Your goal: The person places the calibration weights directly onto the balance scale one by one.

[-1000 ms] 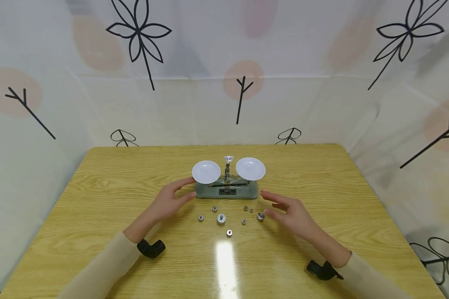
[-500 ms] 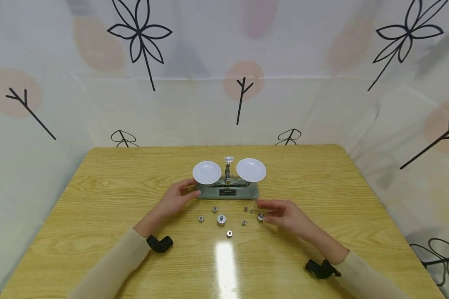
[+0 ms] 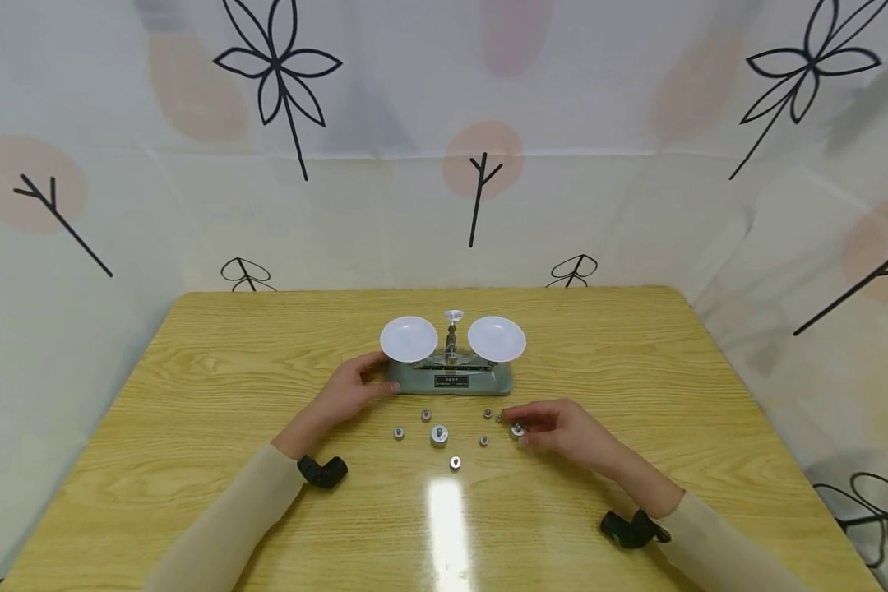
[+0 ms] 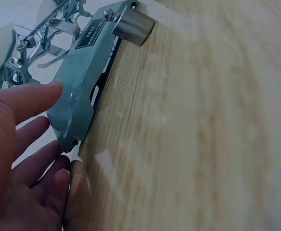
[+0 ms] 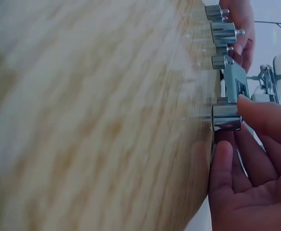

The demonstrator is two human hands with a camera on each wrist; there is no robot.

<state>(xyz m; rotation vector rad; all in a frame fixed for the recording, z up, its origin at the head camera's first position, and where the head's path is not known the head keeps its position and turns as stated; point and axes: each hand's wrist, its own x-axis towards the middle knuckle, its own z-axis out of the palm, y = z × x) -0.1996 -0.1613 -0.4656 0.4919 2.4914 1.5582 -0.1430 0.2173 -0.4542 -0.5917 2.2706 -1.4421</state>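
Observation:
A grey-green balance scale (image 3: 414,381) with two white pans stands toward the back of the table. My left hand (image 3: 340,393) holds the left end of its base, thumb on the front face and fingers behind the end, as the left wrist view shows on the base (image 4: 78,77). In front of the scale's right side, my right hand (image 3: 573,432) has thumb and fingers around a shiny cylindrical weight (image 5: 226,117) with a knob. That weight (image 3: 516,430) stands on the table, its far side hidden by the fingers.
Several smaller knobbed metal weights lie in front of the scale, around the largest weight (image 3: 439,437). One small weight (image 3: 455,463) is nearest the front. The wooden table (image 3: 192,386) meets a patterned white curtain (image 3: 385,230) at the back and sides.
My left hand has shifted slightly right and taken hold of the scale's base. My right hand has moved left and down, its fingers closing around the weight.

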